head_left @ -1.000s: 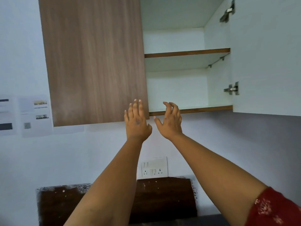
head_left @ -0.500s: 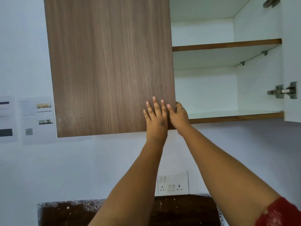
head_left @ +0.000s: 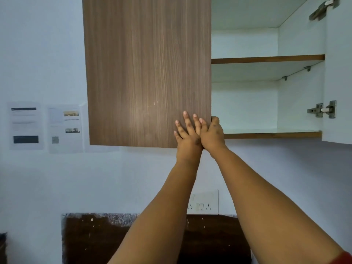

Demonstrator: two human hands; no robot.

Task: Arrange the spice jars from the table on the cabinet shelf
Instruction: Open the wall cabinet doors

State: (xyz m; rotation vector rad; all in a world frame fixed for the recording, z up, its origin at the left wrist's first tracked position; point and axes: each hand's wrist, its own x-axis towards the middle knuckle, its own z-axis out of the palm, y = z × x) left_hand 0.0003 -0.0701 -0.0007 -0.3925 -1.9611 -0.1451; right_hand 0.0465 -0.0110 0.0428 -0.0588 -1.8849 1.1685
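Your left hand (head_left: 187, 137) lies flat, fingers spread, on the closed wooden door (head_left: 147, 71), while your right hand (head_left: 212, 135), touching it at three o'clock, hooks its fingers round that door's free edge. The lower cabinet shelf (head_left: 272, 134) runs sideways toward three o'clock, nearer your right hand; no spice jars are in view.

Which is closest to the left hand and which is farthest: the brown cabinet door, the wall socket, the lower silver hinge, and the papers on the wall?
From the left hand, in the head view:
1. Brown cabinet door: the hand lies flat on its lower right corner.
2. Wall socket: straight below.
3. and 4. Lower hinge, far right, and wall papers, far left: too close to call.
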